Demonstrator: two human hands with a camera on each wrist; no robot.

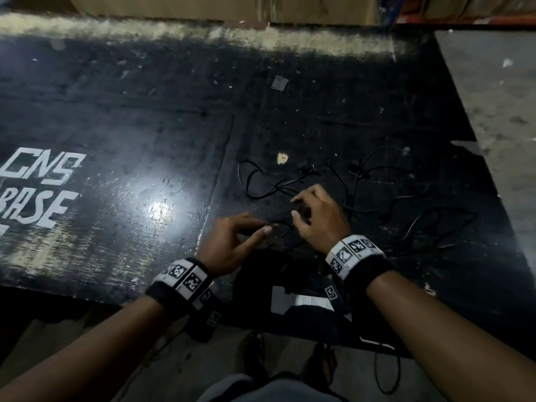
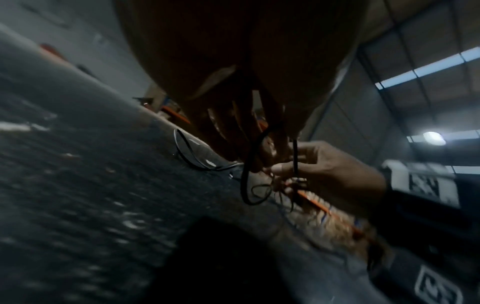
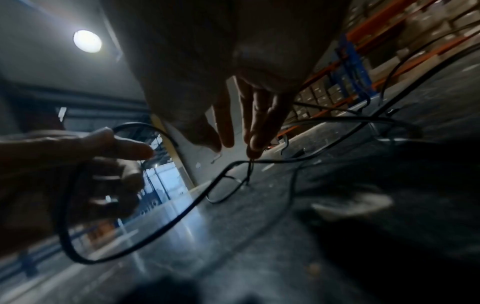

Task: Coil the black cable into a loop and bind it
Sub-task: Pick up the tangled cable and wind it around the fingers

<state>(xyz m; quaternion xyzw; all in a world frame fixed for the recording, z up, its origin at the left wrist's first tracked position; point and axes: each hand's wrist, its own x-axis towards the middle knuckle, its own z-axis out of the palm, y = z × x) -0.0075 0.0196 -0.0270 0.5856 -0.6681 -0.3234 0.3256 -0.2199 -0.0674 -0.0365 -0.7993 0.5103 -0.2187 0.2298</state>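
Early in the coiling: first loop begun, most of the black cable [image 1: 342, 184] loose in tangled bends across the bench [image 1: 145, 126] ahead and right of both hands. Left hand [image 1: 232, 242] curled around a loop of cable, index finger out straight, as shown plainly in the right wrist view [image 3: 64, 174]. Right hand [image 1: 319, 219] close beside it, fingertips [image 3: 255, 144] pinching a thin strand low over the bench, with a small kink or knot hanging just under the pinch. Hard to tell in the dim, blurred frames whether that strand belonged to the main run or a thinner branch.

Next move, by judgement: kink freed or eased straight, then slack drawn in from the right and laid against the held loop, turn on turn, without snagging on the other bends. Binding not yet begun; nothing to tie with made out anywhere.

Bench black, scuffed and scratched, worn pale along the far edge, white stencilled lettering [image 1: 37, 187] at left, glare patch near centre. Cardboard boxes [image 1: 203, 7] behind. Warehouse setting: orange-and-blue racking [image 3: 363, 51] stacked with cartons, round ceiling lamp [image 3: 87, 41], strip skylights [image 2: 428, 67].
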